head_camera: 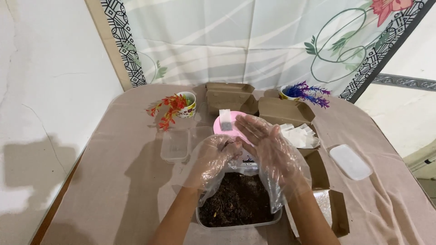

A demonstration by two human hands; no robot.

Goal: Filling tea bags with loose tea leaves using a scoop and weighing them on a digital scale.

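Note:
Both my hands wear loose clear plastic gloves and hover over a clear tub of dark soil (236, 204) at the table's near edge. My left hand (214, 156) is curled with its fingertips pinched together, touching the heel of my right hand. My right hand (269, 145) is flat, fingers spread, pointing to the upper left. Just beyond the hands lies a pink round lid (219, 125) with a small packet (225, 120) on it.
An empty clear container (175, 145) sits left of the hands. Open cardboard boxes (229, 96) stand behind, one holding white packets (299, 135). Small cups with orange (175, 106) and purple (306, 92) fake plants stand at the back. A white lid (350, 161) lies at right.

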